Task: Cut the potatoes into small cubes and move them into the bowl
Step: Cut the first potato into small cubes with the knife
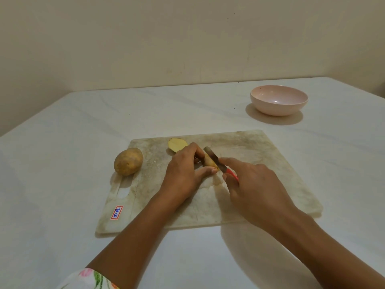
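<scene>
The left hand lies on the cutting board with fingers and thumb curled round a potato piece, pinning it against the board. The fingers arch over its far end and the thumb presses its near end. Just to the right of it, the right hand grasps a knife by its red handle, which is mostly covered by the fingers. The forefinger stretches out along the back of the dark blade. The blade lies across the held piece, its tip pointing away from the person, just past the left hand's fingertips. Beyond the left hand's knuckles, close by but apart, a half potato lies on the board with its pale cut face up. Well to the left of the left hand, a whole potato in its brown skin sits at the board's left edge, beside the handle slot. Far beyond the right hand and somewhat to its right, off the board, a pale pink bowl stands on the white table, with nothing visible in it. Near the left forearm, on the board's near left corner, is a red-bordered sticker. A floral sleeve shows at the left elbow.
</scene>
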